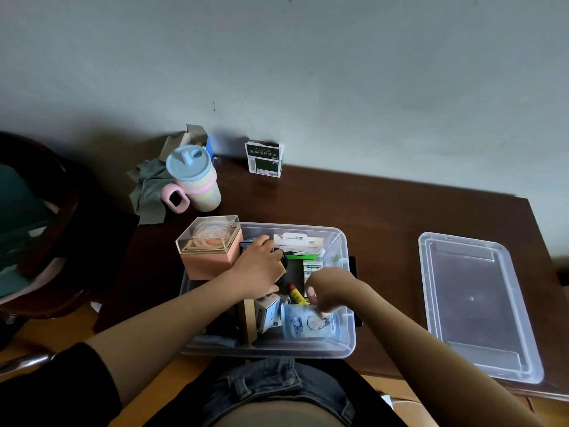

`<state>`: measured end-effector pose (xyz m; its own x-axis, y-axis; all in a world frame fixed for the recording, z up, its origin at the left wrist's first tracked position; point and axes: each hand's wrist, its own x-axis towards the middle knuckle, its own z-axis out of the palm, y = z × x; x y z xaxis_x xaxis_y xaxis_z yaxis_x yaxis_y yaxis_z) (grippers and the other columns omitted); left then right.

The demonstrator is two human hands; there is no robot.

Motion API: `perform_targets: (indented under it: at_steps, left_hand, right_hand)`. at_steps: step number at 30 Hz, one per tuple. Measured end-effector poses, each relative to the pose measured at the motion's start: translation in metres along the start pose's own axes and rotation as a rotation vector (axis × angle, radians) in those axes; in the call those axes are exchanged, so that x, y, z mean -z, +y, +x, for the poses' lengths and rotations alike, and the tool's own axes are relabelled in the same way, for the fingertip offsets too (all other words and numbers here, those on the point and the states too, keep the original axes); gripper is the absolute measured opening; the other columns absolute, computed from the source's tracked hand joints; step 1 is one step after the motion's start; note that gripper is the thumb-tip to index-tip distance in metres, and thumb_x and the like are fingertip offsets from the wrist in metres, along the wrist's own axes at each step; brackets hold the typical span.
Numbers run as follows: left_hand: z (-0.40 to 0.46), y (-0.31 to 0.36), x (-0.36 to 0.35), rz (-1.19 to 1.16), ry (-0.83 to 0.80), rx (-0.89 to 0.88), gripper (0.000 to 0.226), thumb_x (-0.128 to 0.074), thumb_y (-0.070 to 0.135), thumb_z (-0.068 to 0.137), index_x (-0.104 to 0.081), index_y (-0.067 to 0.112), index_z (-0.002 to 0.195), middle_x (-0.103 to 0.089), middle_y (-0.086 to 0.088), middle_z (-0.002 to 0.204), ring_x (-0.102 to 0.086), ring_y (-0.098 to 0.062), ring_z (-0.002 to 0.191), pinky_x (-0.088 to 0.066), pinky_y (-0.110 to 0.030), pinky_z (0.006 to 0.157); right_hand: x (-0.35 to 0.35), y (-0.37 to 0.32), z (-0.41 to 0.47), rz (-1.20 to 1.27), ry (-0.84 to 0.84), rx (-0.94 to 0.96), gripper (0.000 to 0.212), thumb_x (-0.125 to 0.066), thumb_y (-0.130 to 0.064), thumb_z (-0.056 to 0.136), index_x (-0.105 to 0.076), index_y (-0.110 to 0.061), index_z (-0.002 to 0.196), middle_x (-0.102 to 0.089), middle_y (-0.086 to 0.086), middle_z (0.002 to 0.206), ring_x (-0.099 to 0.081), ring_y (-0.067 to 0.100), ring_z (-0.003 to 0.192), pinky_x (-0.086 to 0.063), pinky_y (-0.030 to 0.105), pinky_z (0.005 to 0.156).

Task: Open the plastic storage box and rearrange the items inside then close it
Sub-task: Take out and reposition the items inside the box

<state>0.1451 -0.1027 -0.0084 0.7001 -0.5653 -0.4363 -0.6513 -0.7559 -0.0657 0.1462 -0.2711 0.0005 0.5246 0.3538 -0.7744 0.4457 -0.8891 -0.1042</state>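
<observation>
Both grips work inside the clear storage box [338, 241] at frame centre: the left hand [260, 268] curls around a dark item, the right hand [328, 291] pinches a blue pouch [303, 325]. Dark wooden counter [385, 204], grey wall behind. A pastel cup [197, 180] and green carton [264, 158] stand upper left. The lid [477, 303] lies right, lengthwise up the frame like the box.

Single head view — looked forward and down from above person's lap, close over storage box [338, 349] on dark table [385, 211]; wide angle took in wall [338, 72] behind.
</observation>
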Motion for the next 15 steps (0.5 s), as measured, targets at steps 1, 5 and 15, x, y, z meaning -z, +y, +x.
perform_targets:
  at_steps: [1,5,15]
  left_hand:
    - [0.000,-0.001,0.001,-0.009,0.004,-0.010,0.031,-0.053,0.042,0.090,-0.069,0.022,0.107,-0.058,-0.003,0.113,-0.044,-0.027,0.113,-0.023,-0.040,0.108]
    - [-0.001,-0.002,0.000,0.013,0.007,-0.034,0.025,-0.051,0.022,0.089,-0.069,0.027,0.106,-0.059,0.000,0.107,-0.046,-0.027,0.107,-0.031,-0.038,0.097]
    - [-0.001,-0.001,-0.003,0.027,0.011,-0.059,0.038,-0.050,0.008,0.087,-0.063,0.027,0.117,-0.056,0.002,0.123,-0.045,-0.027,0.114,-0.031,-0.039,0.102]
  right_hand:
    - [0.000,-0.004,-0.002,-0.011,-0.001,0.021,0.023,-0.068,-0.008,0.075,-0.068,-0.009,0.098,-0.068,0.008,0.096,-0.062,0.025,0.089,-0.044,0.026,0.066]
    - [-0.010,-0.016,0.001,0.038,-0.154,0.160,0.024,-0.061,-0.002,0.085,-0.071,-0.009,0.106,-0.070,0.008,0.108,-0.063,0.023,0.104,-0.050,0.033,0.084]
    - [-0.034,-0.016,0.041,0.477,0.150,-0.052,0.030,-0.054,-0.018,0.088,-0.063,-0.001,0.111,-0.067,0.016,0.107,-0.062,0.031,0.101,-0.052,0.041,0.088]
